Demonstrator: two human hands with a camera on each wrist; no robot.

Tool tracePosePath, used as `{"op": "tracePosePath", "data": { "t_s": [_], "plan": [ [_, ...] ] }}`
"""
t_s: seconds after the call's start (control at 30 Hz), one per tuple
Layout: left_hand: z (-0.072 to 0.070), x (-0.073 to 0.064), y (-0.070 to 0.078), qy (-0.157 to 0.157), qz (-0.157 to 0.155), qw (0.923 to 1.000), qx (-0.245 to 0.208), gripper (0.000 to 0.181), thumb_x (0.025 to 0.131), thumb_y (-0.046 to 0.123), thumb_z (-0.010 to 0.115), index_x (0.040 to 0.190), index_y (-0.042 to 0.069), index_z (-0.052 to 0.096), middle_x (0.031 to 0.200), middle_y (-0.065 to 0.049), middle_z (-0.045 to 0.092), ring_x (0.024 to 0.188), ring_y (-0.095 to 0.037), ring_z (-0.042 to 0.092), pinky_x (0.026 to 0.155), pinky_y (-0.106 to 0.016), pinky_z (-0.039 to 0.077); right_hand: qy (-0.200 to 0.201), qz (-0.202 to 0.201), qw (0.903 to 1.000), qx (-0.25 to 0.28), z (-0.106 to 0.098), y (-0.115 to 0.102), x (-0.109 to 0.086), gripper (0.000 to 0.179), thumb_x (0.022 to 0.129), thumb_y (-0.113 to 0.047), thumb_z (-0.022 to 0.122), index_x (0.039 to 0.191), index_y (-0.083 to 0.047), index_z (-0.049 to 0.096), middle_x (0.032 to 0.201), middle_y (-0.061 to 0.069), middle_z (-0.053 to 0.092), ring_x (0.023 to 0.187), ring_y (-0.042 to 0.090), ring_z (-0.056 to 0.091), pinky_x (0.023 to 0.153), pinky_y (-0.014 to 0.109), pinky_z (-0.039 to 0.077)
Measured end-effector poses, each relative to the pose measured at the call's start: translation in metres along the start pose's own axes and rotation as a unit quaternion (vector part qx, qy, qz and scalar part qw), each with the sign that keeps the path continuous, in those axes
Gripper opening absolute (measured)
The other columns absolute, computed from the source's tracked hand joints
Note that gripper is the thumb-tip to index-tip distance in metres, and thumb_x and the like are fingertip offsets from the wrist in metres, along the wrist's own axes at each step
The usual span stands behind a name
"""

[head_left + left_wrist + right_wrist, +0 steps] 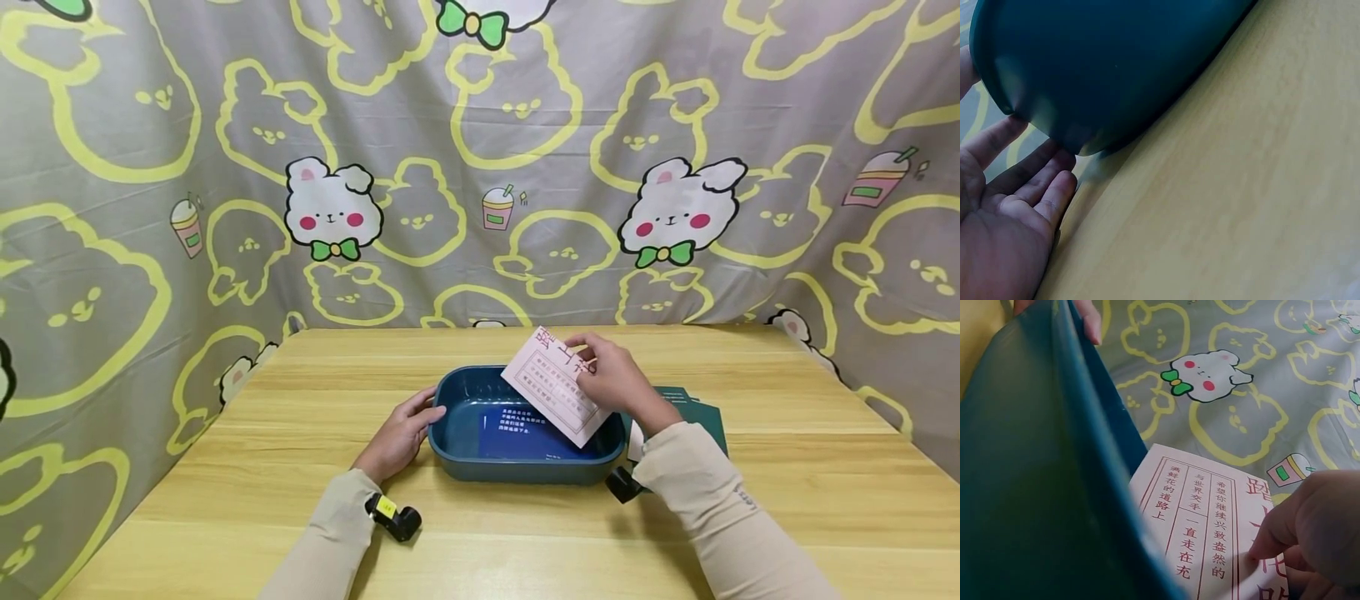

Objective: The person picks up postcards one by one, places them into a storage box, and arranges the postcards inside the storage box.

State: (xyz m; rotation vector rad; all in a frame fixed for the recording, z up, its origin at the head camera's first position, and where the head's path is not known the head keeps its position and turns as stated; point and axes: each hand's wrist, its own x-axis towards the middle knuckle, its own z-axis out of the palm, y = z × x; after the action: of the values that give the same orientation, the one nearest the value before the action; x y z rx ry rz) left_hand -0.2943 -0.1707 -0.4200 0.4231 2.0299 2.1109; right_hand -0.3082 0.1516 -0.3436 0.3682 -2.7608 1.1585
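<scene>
A dark teal plastic basin (517, 472) with rounded corners stands on the table. My left hand (399, 435) holds its left end, the thumb over the rim and the fingers against the outer wall; in the left wrist view, the fingertips touch the basin's side (1116, 69). Above the basin's right part, my right hand (621, 380) pinches a pale pink card (551, 393) with red printed characters by its edge. The card is tilted, its lower part over the basin's opening. In the right wrist view, thumb and finger grip the card (1194, 519). Inside the basin lies a dark blue card (510, 435) with white text.
Dark green cards or paper pieces (701, 414) lie to the right of the basin, partly hidden by my right forearm. The wooden table (247, 500) ends at a grey curtain (420, 275) with cartoon animals. A small black camera (397, 521) sits at my left wrist.
</scene>
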Motion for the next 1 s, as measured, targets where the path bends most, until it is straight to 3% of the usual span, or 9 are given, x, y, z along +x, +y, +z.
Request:
{"op": "tracePosePath", "data": {
  "t_s": [0.37,0.67,1.0],
  "plan": [
    [0.0,0.0,0.0,-0.005,-0.003,1.0,-0.006,0.055,0.1,0.014,0.05,0.148,-0.004,0.029,0.145,-0.026,0.035,0.133,-0.034,0.037,0.111,-0.04,0.031,-0.031,-0.036,0.9986,-0.024,0.012,-0.003,0.0,0.041,0.081,0.01,0.052,0.12,0.0,0.06,0.103,0.014,0.063,0.081,0.023,0.055,0.063,0.028,0.049],
    [-0.001,0.001,-0.002,-0.001,-0.003,1.0,-0.004,0.054,0.1,0.014,0.051,0.148,-0.003,0.03,0.145,-0.025,0.037,0.133,-0.033,0.038,0.109,-0.036,0.035,-0.038,-0.077,0.9946,-0.058,0.02,-0.001,-0.001,0.041,0.076,0.012,0.053,0.111,-0.004,0.066,0.094,0.009,0.061,0.077,0.021,0.052,0.061,0.028,0.045],
    [-0.001,0.001,-0.001,-0.005,0.0,1.0,-0.003,0.056,0.1,0.016,0.051,0.148,-0.004,0.03,0.146,-0.025,0.036,0.133,-0.032,0.038,0.109,-0.034,0.035,-0.051,-0.09,0.9905,-0.09,0.028,-0.003,-0.004,0.041,0.076,0.011,0.059,0.113,-0.007,0.067,0.096,0.006,0.061,0.081,0.021,0.053,0.066,0.029,0.047]
  ]
}}
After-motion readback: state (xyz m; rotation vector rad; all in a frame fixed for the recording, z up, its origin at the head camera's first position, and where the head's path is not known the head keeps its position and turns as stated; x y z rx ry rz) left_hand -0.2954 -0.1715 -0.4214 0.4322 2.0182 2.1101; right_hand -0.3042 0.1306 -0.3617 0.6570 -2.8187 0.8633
